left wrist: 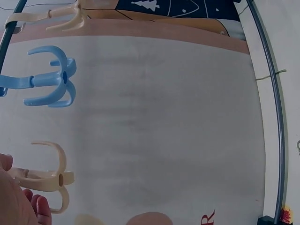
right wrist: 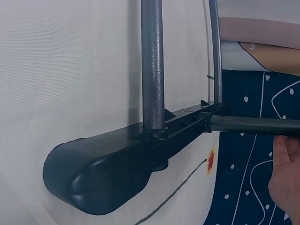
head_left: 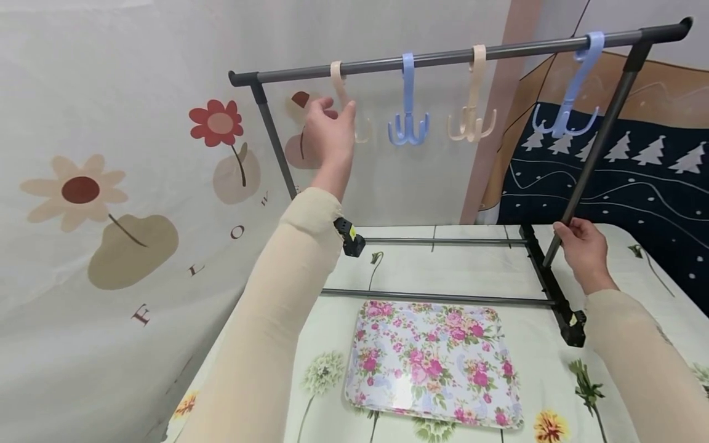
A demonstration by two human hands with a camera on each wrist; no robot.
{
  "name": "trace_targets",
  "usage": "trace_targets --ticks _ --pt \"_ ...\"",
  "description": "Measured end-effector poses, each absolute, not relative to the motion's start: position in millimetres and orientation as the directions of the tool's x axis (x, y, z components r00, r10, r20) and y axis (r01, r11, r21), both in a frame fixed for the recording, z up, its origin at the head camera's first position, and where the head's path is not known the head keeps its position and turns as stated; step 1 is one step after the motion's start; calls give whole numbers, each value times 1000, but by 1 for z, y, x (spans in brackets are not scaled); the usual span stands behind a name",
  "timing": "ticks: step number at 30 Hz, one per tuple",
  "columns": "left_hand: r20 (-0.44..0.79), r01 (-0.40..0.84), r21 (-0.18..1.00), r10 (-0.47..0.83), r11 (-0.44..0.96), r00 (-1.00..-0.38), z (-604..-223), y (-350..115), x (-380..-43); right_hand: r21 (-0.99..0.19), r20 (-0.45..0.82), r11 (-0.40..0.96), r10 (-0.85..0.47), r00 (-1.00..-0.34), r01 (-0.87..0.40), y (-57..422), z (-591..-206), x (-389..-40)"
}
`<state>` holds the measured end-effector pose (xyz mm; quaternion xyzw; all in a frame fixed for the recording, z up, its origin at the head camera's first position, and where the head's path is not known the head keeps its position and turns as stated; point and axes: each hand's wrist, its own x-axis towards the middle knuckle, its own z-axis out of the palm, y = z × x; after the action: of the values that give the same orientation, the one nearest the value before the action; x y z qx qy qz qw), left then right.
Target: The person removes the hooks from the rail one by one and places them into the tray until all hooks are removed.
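Hook [left wrist: 43,183], beige, hung on bar [head_left: 376,64]: likely light, stiff, slightly slippery; best taken by stem [head_left: 339,85]. Left hand [head_left: 332,135] pinches it; right hand [head_left: 587,252] pinches post [head_left: 592,154].

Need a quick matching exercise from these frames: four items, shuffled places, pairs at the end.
Items
1. Left grip
2. Rightmost hook
3. Floral tray
4. Right grip

Places
A. Flat on the tablecloth
B. Low on a side post
C. At the leftmost beige hook
D. Hanging from the top bar

Pairs: 1-C, 2-D, 3-A, 4-B
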<state>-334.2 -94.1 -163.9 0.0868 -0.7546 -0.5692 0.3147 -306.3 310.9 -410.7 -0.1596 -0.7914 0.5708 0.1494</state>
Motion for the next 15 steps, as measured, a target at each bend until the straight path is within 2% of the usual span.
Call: trace_targets --ticks 9,15 --pt "404 201 891 -506 407 -762 -166 -88 -340 -961 93 275 452 -887 39 325 -432 -318" --pt "418 205 886 -521 417 -745 -163 -85 -344 -965 68 259 428 -901 50 316 -418 -310"
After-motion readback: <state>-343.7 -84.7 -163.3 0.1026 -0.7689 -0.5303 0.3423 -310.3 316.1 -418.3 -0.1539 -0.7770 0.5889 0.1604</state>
